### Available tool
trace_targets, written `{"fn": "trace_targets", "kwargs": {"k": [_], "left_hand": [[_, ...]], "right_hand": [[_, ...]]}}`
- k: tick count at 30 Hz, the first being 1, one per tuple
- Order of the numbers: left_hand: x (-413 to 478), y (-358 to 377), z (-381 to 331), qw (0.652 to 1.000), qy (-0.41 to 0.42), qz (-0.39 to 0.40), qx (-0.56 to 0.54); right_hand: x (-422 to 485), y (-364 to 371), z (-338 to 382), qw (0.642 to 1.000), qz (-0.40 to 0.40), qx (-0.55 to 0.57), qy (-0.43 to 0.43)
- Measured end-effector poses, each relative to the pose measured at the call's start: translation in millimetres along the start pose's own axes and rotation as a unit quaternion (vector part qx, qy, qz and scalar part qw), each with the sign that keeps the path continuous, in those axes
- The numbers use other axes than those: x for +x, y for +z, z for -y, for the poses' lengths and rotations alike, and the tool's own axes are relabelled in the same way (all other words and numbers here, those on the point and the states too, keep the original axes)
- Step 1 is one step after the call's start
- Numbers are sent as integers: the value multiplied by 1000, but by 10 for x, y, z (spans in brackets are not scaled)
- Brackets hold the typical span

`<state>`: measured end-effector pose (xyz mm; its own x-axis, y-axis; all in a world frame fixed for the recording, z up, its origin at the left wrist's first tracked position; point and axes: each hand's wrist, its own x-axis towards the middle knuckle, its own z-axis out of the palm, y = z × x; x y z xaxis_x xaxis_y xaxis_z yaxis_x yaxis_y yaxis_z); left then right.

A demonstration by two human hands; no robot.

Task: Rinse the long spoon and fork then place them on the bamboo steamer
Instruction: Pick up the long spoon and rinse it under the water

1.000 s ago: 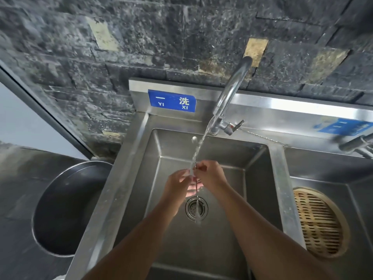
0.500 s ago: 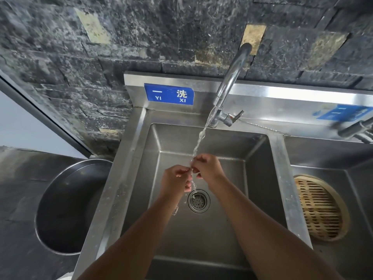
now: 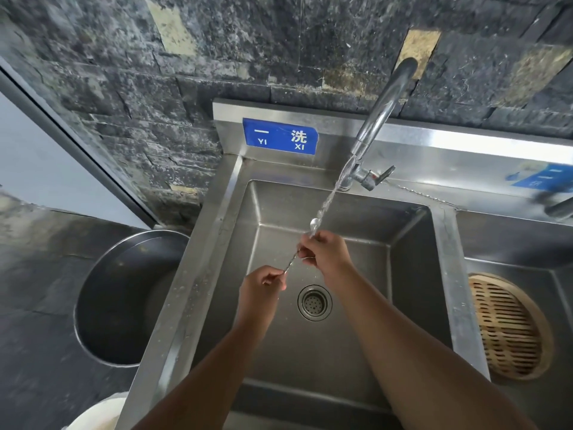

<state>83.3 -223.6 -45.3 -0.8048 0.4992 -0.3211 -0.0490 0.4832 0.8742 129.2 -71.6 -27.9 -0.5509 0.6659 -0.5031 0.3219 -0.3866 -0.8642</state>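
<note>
A thin long metal spoon [image 3: 291, 262] runs slantwise between my hands over the left sink basin [image 3: 310, 352]. Its small bowl [image 3: 314, 223] pokes out above my right hand into the water stream [image 3: 328, 200] from the tap [image 3: 381, 119]. My left hand [image 3: 263, 287] pinches the handle's lower end. My right hand [image 3: 325, 254] is closed around the shaft near the bowl. The round bamboo steamer [image 3: 508, 327] lies in the right basin. I see no fork.
A drain strainer [image 3: 313, 302] sits in the basin floor below my hands. A large dark metal pot [image 3: 124, 299] stands left of the sink. A steel divider [image 3: 449, 290] separates the two basins. A white object [image 3: 96, 414] shows at the bottom left.
My hands have drawn apart along the spoon: the left slid down and left to the handle's end, the right rose toward the bowl, which now sticks up into the stream.
</note>
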Motion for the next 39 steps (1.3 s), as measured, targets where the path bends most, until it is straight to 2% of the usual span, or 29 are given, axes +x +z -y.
{"fn": "trace_targets", "kwargs": {"k": [7,12,16,22,29,36,39], "left_hand": [[-108,-101,135,1000,3,-3,23],[-200,-103,164,999,6,-6,34],[-251,-60,127,1000,0,-5,25],[-293,8,110,1000,-12,-14,9],[-253,62,66,1000,-5,13,-15],[-231,67,63,999,-4,-8,-34],[-230,66,70,999,-6,-9,-34]], "right_hand": [[68,28,-3,998,-40,54,11],[31,1,-82,998,-40,35,-31],[-3,4,-136,997,-59,42,-26],[-48,-32,-166,998,-41,34,-31],[2,-70,-62,997,-53,33,-47],[-4,38,-42,999,4,15,-51],[-12,46,-30,999,-3,7,-52]]}}
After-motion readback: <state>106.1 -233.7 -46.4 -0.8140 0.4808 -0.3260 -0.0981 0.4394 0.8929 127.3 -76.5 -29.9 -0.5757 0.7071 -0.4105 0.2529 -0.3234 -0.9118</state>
